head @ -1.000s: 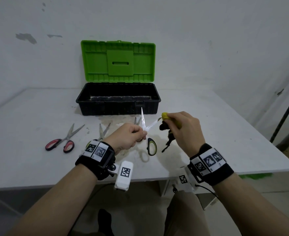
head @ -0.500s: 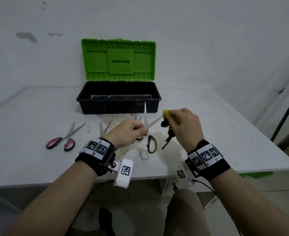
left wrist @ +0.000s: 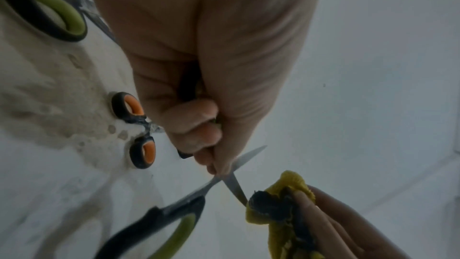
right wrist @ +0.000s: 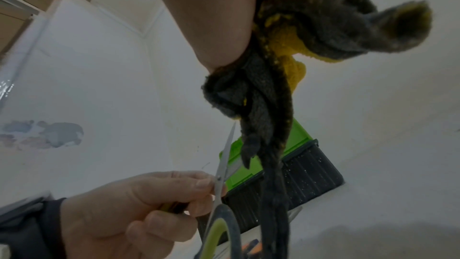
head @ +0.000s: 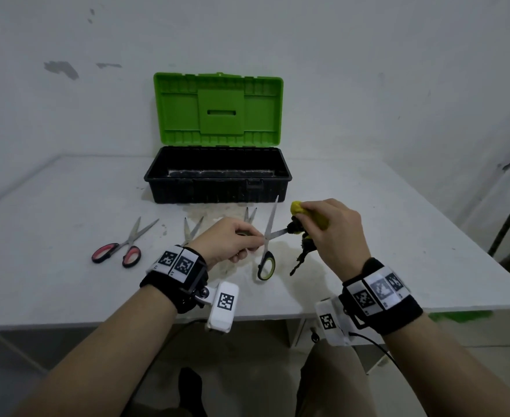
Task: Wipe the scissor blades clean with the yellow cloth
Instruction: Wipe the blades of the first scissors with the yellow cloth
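My left hand (head: 232,240) grips one handle of a pair of green-and-black scissors (head: 268,236) and holds them above the table with the blades spread. One blade points up toward the toolbox; the other runs right into the yellow cloth (head: 303,216). My right hand (head: 332,227) holds that cloth, blackened with dirt, bunched around the blade's tip. In the left wrist view the blade (left wrist: 236,186) enters the cloth (left wrist: 278,204). In the right wrist view the cloth (right wrist: 273,78) hangs in dark strands beside the upright blade (right wrist: 225,157).
An open toolbox (head: 217,179) with a green lid stands at the back of the white table (head: 52,284). Red-handled scissors (head: 121,248) lie at left. Two more pairs (head: 192,228) lie near my left hand, one orange-handled (left wrist: 135,123). A dirty smear (head: 281,251) marks the table.
The right hand with the cloth has slid inward along the right blade, covering more of it. The scissors stay spread in the left hand, shifted slightly.
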{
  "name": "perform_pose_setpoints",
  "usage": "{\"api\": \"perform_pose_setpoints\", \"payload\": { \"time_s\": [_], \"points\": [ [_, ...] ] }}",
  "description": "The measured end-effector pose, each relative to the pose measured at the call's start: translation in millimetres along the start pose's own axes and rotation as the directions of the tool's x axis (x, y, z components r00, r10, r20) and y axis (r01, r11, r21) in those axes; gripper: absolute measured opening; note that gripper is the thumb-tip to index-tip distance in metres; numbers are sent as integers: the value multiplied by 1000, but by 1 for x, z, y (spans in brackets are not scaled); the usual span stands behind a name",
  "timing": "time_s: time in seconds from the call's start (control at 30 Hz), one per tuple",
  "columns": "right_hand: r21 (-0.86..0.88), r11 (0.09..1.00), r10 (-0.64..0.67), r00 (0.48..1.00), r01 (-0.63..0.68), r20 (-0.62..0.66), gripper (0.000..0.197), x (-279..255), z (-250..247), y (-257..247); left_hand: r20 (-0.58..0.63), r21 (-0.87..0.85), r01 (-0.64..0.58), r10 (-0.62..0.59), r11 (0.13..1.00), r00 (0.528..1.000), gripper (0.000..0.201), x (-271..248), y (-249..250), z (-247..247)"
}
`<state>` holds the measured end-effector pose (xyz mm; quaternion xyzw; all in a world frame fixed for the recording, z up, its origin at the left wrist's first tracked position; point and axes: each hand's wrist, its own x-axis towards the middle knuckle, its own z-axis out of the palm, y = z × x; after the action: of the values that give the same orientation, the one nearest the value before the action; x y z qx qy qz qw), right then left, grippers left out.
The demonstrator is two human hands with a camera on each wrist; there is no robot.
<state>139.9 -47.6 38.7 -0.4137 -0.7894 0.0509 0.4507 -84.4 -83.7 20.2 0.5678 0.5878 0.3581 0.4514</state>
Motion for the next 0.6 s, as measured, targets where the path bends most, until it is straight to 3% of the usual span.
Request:
{"api": "perform_pose_setpoints", "payload": {
  "time_s": [0.17, 0.3, 0.6],
  "points": [
    [0, 998, -58, 996, 58, 72, 16, 2, -4, -9, -73, 77, -13, 19, 997, 997, 13, 6, -5, -7],
    [-58, 988, -123, 956, 143, 267, 18, 2, -9, -14, 2, 108, 24, -24, 994, 1000, 14, 8, 1, -13],
    [-176, 936, -224, 900, 305, 373, 19, -4, 1, -25, 177, 319, -50, -7, 947, 984, 29, 13, 20, -23]
  ]
}}
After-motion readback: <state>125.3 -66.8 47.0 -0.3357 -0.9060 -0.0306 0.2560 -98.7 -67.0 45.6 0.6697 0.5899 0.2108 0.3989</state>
